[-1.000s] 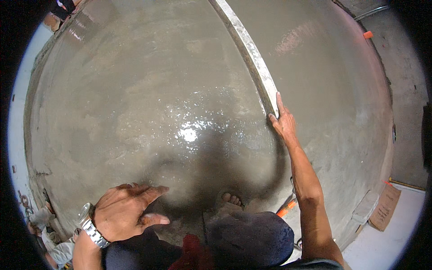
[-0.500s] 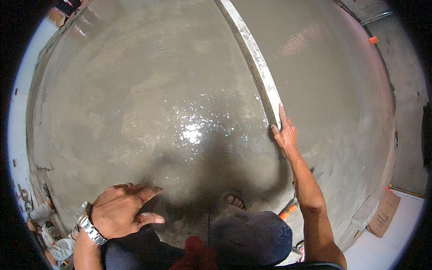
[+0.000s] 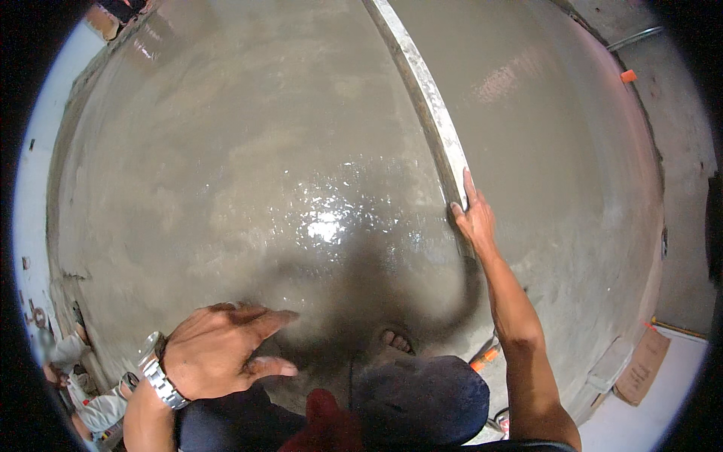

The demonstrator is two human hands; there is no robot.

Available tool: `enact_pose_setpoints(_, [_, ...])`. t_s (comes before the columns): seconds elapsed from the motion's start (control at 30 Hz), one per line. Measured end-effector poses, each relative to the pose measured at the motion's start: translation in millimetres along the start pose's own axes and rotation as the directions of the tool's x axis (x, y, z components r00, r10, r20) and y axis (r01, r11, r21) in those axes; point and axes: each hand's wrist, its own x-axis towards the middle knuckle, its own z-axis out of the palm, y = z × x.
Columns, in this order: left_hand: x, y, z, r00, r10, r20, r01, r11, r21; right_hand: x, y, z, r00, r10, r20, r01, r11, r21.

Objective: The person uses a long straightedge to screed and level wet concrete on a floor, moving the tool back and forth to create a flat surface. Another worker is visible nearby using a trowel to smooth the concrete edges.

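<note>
My right hand (image 3: 472,211) grips the near end of a long pale straightedge bar (image 3: 429,90) that lies on the wet grey cement floor (image 3: 203,151), its forefinger laid along the bar's top. My left hand (image 3: 226,350), with a steel watch on the wrist, hangs open over the cement near my dark-clad legs (image 3: 414,399), thumb and fingers apart and holding nothing. My bare toes (image 3: 395,339) show beside my right knee. An orange-handled tool (image 3: 486,358) is partly hidden next to my right forearm.
Cardboard (image 3: 644,365) lies at the lower right. An orange block (image 3: 629,76) and a metal pipe (image 3: 633,38) are at the upper-right edge. Pale cloth and small items (image 3: 98,410) crowd the lower-left margin, too small to make out. A white strip (image 3: 38,203) borders the cement on the left.
My right hand and the bar shifted toward me and rightward, then slightly back away. My left hand has moved a little to the right, still open.
</note>
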Motion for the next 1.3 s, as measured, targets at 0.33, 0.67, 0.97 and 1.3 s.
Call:
enact_pose_setpoints(0.33, [12.0, 10.8, -2.7, 0.999, -0.024, 0.034, 0.023, 0.999, 0.034, -3.0, 0.9, 2.9, 0.995, 0.062, 0.073, -0.062, 0.998, -0.008])
enact_pose_setpoints(0.67, [8.1, 12.3, 1.8, 0.999, -0.024, -0.022, 0.026, 0.996, 0.087, -6.3, -10.7, -0.1, 0.995, 0.068, 0.077, -0.066, 0.997, -0.029])
enact_pose_setpoints(0.97, [22.5, 21.9, 8.9, 0.999, -0.018, -0.041, 0.021, 0.997, 0.081, 0.3, 13.3, 17.4, 1.0, -0.004, 0.027, 0.005, 0.999, -0.053])
enact_pose_setpoints(1.3, [34.6, 26.6, 15.9, 1.0, -0.01, -0.006, 0.01, 0.995, 0.097, 1.0, 8.2, 12.3, 0.997, -0.061, 0.053, 0.062, 0.998, -0.018])
